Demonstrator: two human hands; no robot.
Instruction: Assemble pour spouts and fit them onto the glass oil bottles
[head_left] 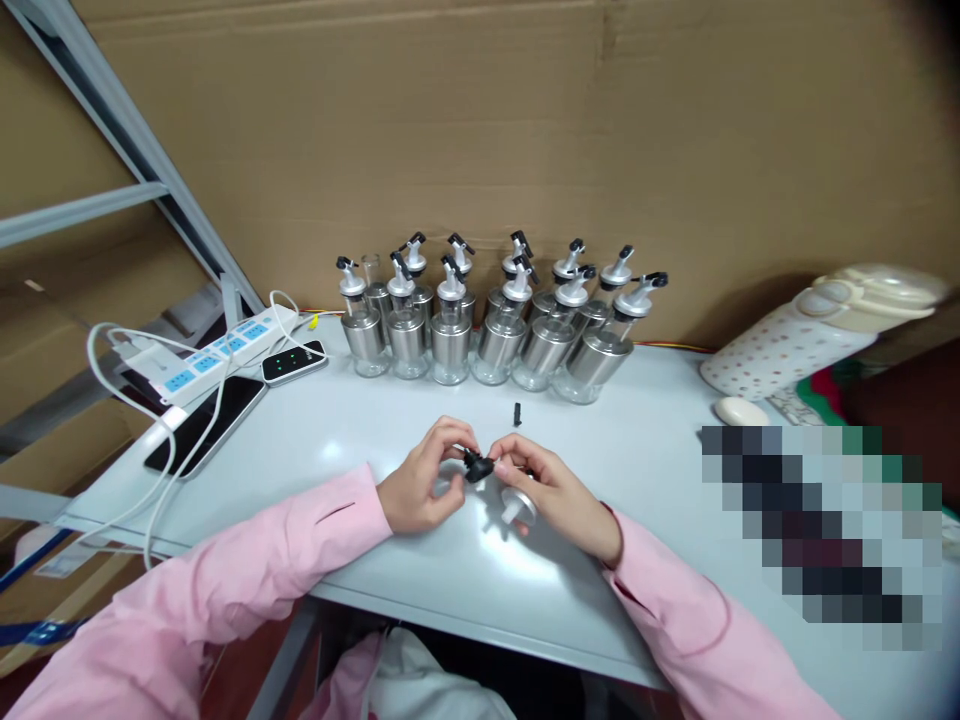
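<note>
Above the white table, my left hand (425, 487) closes its fingertips around a small black plastic part (478, 466). My right hand (551, 492) holds a silver pourer cap (517, 507) under its palm, tilted. Its thumb and forefinger pinch close to the black part, and a bit of black shows between the fingers. The exact joint between the pieces is hidden. A separate small black piece (517, 413) lies on the table just beyond my hands. Behind it stand several glass bottles with steel sleeves (500, 340), most topped with silver pourers and black flaps.
To the left are a power strip (225, 350) with white cables, a phone (206, 425) and a small device with green lights (294, 362). At right stand a dotted bottle (780, 335) and a white oval object (741, 411). A cardboard wall (450, 120) rises behind.
</note>
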